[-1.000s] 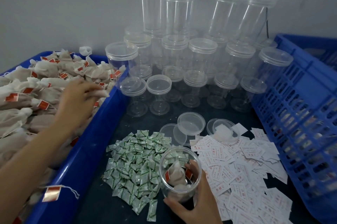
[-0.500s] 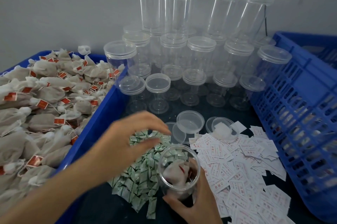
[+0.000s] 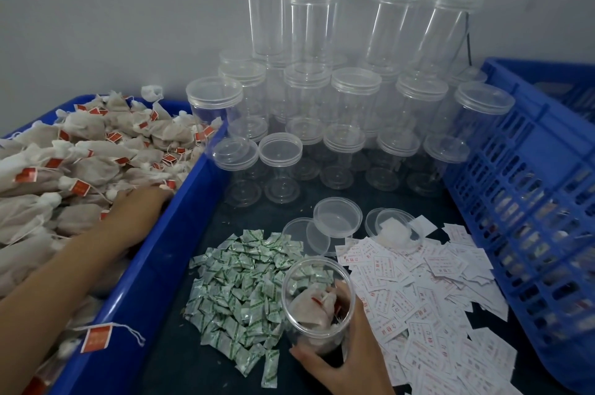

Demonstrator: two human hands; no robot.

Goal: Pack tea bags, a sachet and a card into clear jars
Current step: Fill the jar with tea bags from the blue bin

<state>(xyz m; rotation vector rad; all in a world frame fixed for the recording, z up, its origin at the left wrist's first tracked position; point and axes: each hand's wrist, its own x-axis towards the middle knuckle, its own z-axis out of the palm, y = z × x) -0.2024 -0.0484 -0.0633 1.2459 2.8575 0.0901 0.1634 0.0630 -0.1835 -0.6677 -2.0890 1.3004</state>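
Right hand [image 3: 347,362] fingers clasp the likely light, slick jar [image 3: 306,314] low down; left hand [image 3: 135,208] fingers, buried in soft tea bags [image 3: 80,169], cannot be read.

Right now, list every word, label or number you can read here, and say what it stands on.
No text here can be read.
White cards: red framed print, too blurred.
Red tags on the tea bags: pale marks, too blurred.
Green-and-white sachets: print too small.
Clear jars: no label seen.
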